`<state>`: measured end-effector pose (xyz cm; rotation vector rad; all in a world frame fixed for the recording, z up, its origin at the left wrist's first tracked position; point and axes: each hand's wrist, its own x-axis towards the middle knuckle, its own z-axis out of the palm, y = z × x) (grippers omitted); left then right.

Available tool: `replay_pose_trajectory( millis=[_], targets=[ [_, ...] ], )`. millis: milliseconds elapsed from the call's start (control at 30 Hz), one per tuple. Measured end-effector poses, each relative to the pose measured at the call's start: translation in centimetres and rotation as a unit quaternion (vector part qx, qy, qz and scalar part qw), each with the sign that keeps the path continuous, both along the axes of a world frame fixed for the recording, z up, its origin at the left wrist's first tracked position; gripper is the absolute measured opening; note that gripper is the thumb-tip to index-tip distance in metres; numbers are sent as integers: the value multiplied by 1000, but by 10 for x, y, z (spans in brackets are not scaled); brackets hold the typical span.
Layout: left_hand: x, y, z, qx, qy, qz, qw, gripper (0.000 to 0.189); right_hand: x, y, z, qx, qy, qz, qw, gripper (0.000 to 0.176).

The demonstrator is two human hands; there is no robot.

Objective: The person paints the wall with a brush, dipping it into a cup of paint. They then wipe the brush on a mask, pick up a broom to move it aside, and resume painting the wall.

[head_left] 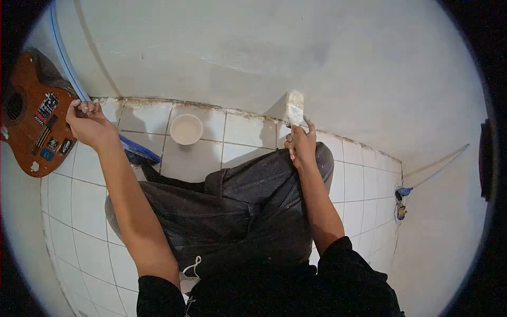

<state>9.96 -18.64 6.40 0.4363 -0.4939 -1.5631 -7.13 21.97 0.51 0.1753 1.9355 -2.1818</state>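
My right hand (pixel 303 143) is closed around the handle of a paintbrush (pixel 293 105), its bristles pointing up toward the wall and coated in white. That hand is above my right knee. My left hand (pixel 91 124) is raised at the left with its whitened fingers curled round a long blue broom handle (pixel 64 53). Below that hand, the broom's blue head (pixel 141 149) slants over the floor tiles near my leg. Between my two hands, a round white tub (pixel 186 129) with pale contents stands on the tiles close to the wall.
A brown guitar (pixel 39 113) covered in stickers leans at the far left. The pale wall (pixel 264 58) meets the white tiled floor (pixel 76 211) along a stained, rough edge. Small blue and dark items (pixel 403 195) lie in the right corner, where a thin rod (pixel 442 164) leans on the wall.
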Motion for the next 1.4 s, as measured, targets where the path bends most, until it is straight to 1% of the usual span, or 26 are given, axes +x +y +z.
replay_pose_trajectory(
  millis=[67, 133, 267, 333, 367, 400, 467, 500, 533, 600, 633, 667, 733, 767, 800, 867, 900, 933, 1000, 1033, 1067, 1133, 1200, 1267, 1333, 1400],
  targets=[
    [0, -1, -2, -6, -5, -1, 1000, 13, -3, -1, -1, 0, -6, 1, 1000, 59],
    [0, -3, -3, -27, 6, -15, 999, 13, -4, -4, -2, 24, -13, 4, 1000, 64],
    [-2, 3, 2, 5, -14, 6, 1000, 14, -9, -6, -6, 38, -27, 20, 999, 69],
    [-2, 0, -1, -13, 4, -10, 1000, 14, -15, -7, -10, 34, -83, 30, 996, 69],
    [-3, 0, -3, -13, 4, -12, 1000, 14, -18, -9, -18, -1, -81, 19, 997, 71],
    [-3, 1, -3, -12, 0, -9, 1000, 13, -22, -9, -23, -2, -80, 18, 997, 71],
    [-3, 1, -3, -12, -3, -6, 1000, 13, -30, -8, -33, -2, -119, 45, 992, 72],
    [-3, 0, -3, -15, 0, -8, 1000, 13, -24, -14, -27, -48, -98, 47, 993, 71],
    [-3, 0, -3, -18, 3, -10, 1000, 12, -25, -13, -30, -47, -96, 48, 993, 71],
    [-2, -1, -2, -11, 2, -7, 1000, 12, -28, -10, -40, -67, -133, 38, 988, 63],
    [-3, 0, -2, -5, 0, -5, 1000, 12, -28, -11, -40, -72, -148, 30, 986, 48],
    [-3, 0, -2, -4, 1, -5, 1000, 12, -33, -2, -46, -71, -147, 31, 986, 48],
    [-2, -1, -2, -2, -4, -1, 1000, 12, -39, 8, -42, -112, -240, 160, 951, 44],
    [-2, -2, -2, -2, -3, 3, 1000, 12, -34, 14, -44, -167, -269, 94, 944, 48],
    [-3, -1, 0, 1, -3, 3, 1000, 12, -19, 10, -30, -165, -270, 98, 944, 48],
    [-1, -1, -2, 8, -6, 4, 1000, 12, 9, 9, -6, -146, -169, 44, 974, 54],
    [-1, -2, -2, 1, -2, 2, 1000, 13, 18, 9, 6, -137, -155, 18, 978, 60],
    [-2, -2, -3, -6, 1, -3, 1000, 14, 23, 8, 14, -136, -157, 14, 978, 60],
    [-3, -6, -8, -4, 13, -7, 1000, 13, 28, 7, 23, -41, -14, -22, 999, 49],
    [-3, -10, -10, -7, -3, -10, 1000, 14, 22, 8, 22, -25, 15, -29, 999, 57],
    [-3, -14, -14, -10, -18, -11, 1000, 14, 18, 7, 21, -27, 16, -31, 999, 57],
    [-5, -8, -10, -13, -25, -1, 1000, 15, 12, 2, 20, 65, 55, -35, 996, 57],
    [-4, -6, -9, -18, -33, -5, 999, 15, 5, -1, 8, 60, 59, -21, 996, 58],
    [-2, -11, -15, -23, -27, -13, 999, 15, -5, -5, -6, 88, 50, -16, 995, 59],
    [-3, -6, -10, -30, -21, -23, 999, 15, -13, -5, -14, 89, 45, -17, 995, 58],
    [-5, 2, -4, -7, 3, -5, 1000, 13, -19, -5, -18, 142, 30, 21, 989, 57]
  ],
)
